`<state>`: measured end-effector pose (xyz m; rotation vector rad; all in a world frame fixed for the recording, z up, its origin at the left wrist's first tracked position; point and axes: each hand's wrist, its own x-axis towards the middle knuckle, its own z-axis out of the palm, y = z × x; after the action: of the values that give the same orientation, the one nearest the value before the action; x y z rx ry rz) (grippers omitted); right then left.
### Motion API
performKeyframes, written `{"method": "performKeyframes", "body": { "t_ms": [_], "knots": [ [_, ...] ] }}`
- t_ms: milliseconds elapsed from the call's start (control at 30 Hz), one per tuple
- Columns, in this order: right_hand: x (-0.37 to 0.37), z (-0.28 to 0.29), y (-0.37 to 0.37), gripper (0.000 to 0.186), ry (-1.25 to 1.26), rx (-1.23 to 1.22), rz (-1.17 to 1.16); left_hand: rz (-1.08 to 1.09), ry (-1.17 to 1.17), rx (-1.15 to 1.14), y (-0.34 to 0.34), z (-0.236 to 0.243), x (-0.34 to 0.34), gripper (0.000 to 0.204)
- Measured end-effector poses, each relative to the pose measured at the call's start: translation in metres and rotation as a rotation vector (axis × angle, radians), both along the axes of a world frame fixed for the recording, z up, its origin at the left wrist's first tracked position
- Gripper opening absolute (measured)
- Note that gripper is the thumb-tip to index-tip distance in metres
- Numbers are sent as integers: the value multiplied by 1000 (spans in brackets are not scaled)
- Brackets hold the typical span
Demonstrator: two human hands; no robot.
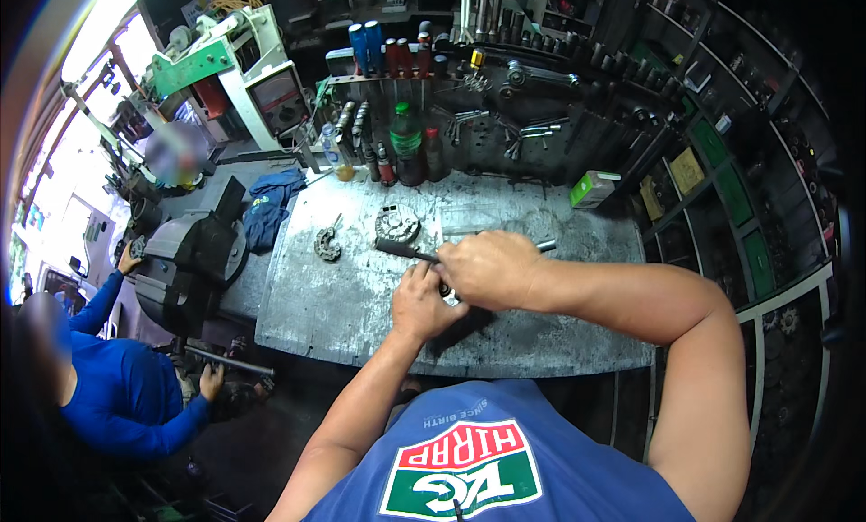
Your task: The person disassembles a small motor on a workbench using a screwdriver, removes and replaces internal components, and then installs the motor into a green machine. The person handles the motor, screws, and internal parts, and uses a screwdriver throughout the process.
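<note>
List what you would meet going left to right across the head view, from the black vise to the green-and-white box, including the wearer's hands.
Black vise, blue cloth, C-shaped metal part, left hand, right hand, green-and-white box.

You've got open worktop (311, 310) left of your left hand (420, 304), below centre; just above it a round metal part (398, 224) blocks, bottles (406, 143) wall off upper centre, a green-white box (593, 191) guards upper right.
</note>
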<state>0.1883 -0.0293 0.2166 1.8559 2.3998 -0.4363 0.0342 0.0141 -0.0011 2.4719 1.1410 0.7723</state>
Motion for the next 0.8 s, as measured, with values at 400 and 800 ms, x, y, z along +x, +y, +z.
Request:
{"method": "performKeyframes", "body": {
  "t_ms": [400,800],
  "knots": [
    [44,-17,-3,31,166,117,26,-30,12,-31,3,15,-2,77],
    [247,-80,118,13,-122,578,-279,-3,1,-8,0,12,1,81]
  ]
}}
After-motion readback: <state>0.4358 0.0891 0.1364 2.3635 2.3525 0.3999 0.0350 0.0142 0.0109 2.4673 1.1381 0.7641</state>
